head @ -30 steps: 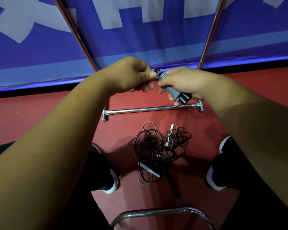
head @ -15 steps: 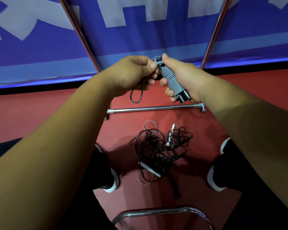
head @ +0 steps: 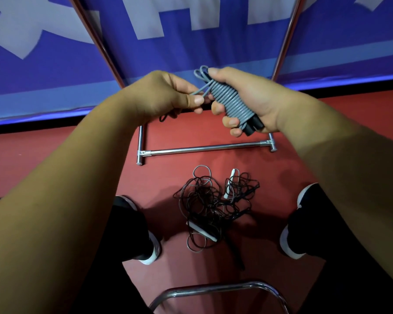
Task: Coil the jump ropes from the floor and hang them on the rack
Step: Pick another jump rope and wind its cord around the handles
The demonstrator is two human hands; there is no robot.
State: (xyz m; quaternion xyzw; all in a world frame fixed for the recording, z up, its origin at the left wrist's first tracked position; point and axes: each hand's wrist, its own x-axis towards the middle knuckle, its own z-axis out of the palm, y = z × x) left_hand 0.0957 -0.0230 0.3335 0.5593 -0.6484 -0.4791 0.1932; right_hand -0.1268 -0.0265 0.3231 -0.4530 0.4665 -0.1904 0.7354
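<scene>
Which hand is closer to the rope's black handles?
Right. The right hand holds the black handles inside the grey coil; the left hand is beside them, pinching the rope's loose end.

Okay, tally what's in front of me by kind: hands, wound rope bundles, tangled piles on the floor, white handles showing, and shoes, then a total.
Hands: 2, left hand and right hand, both on the bundle
Grey rope bundle: 1
Tangled rope pile: 1
White handles: 2
Shoes: 2
Total: 8

Coiled gray rope [head: 230,100] in right hand [head: 256,94]
</scene>
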